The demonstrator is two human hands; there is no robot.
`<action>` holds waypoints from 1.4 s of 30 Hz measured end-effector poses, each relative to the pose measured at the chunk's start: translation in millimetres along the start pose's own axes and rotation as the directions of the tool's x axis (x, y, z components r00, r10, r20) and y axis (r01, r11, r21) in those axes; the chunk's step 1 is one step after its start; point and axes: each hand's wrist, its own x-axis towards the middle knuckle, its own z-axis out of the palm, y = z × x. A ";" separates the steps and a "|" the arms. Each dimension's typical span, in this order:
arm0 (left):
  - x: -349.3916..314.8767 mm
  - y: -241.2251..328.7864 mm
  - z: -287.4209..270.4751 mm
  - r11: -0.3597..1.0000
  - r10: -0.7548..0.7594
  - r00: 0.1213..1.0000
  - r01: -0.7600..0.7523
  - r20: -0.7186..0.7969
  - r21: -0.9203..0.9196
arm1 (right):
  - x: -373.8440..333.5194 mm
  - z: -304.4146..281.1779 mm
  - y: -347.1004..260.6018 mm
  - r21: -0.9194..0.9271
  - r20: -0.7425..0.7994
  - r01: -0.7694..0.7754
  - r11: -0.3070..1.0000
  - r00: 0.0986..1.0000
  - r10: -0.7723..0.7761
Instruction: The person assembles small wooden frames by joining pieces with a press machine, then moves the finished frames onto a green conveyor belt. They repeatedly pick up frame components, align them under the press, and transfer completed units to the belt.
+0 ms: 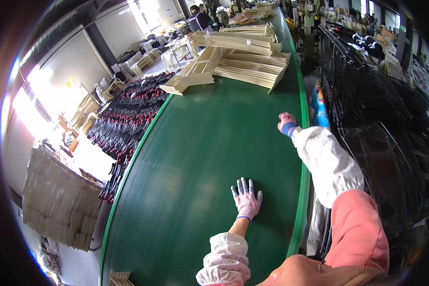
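My left hand (247, 200), in a white and pink striped glove with grey fingertips, lies flat with fingers spread on the green conveyor belt (200, 143). It holds nothing. My right hand (287, 124), also gloved, is farther forward near the belt's right edge, its arm stretched out in a white sleeve cover. Its fingers look curled in, and nothing sticks out of them. Beyond both hands, bundles of cream-coloured slatted frames (252, 69) are piled on the belt. One bundle (195, 71) lies askew to the left. Neither hand touches them.
A raised green rim (302, 190) runs along the belt's right side. Black frames (381, 119) are stacked beyond it. Rows of black parts with red bits (128, 114) and a stack of flat grey-brown pieces (59, 200) stand left. A pale slatted end (120, 279) shows near left.
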 end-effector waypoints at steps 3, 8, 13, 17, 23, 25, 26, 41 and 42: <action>57.4 -12.1 -2.4 0.999 0.003 0.999 -0.005 -0.042 -0.037 | 71.1 4.4 17.9 -0.117 0.036 -0.114 0.987 0.992 0.118; 112.9 -26.2 2.8 0.994 0.063 0.997 -0.067 -0.046 -0.085 | 155.7 30.5 29.5 -0.187 0.022 -0.113 0.976 0.993 0.119; 113.9 -31.1 4.1 0.989 0.094 0.996 -0.094 -0.008 -0.110 | 205.1 58.7 38.6 -0.169 0.132 -0.168 0.971 0.973 0.192; 116.8 -30.2 1.2 0.989 0.099 0.995 -0.097 0.014 -0.108 | 233.7 71.7 49.4 -0.153 0.178 -0.182 0.971 0.962 0.209; 122.7 -27.6 0.2 0.987 0.105 0.992 -0.095 0.075 -0.129 | 261.5 89.1 56.9 -0.052 0.239 -0.213 0.976 0.946 0.219; 120.6 -28.6 1.4 0.992 0.089 0.985 -0.075 0.146 -0.098 | 266.8 90.3 58.0 -0.127 0.249 -0.205 0.970 0.940 0.231; 119.4 -29.0 1.9 0.987 0.104 0.989 -0.090 0.101 -0.133 | 269.5 89.6 57.6 -0.180 0.246 -0.169 0.969 0.946 0.211; 120.4 -24.2 -3.9 0.995 0.091 0.990 -0.086 0.107 -0.052 | 266.2 99.1 37.3 -0.352 0.156 -0.010 0.936 0.985 0.069; 120.4 -23.8 -3.3 0.995 0.082 0.989 -0.073 0.126 -0.071 | 258.4 94.1 33.2 -0.359 0.197 0.004 0.933 0.978 0.072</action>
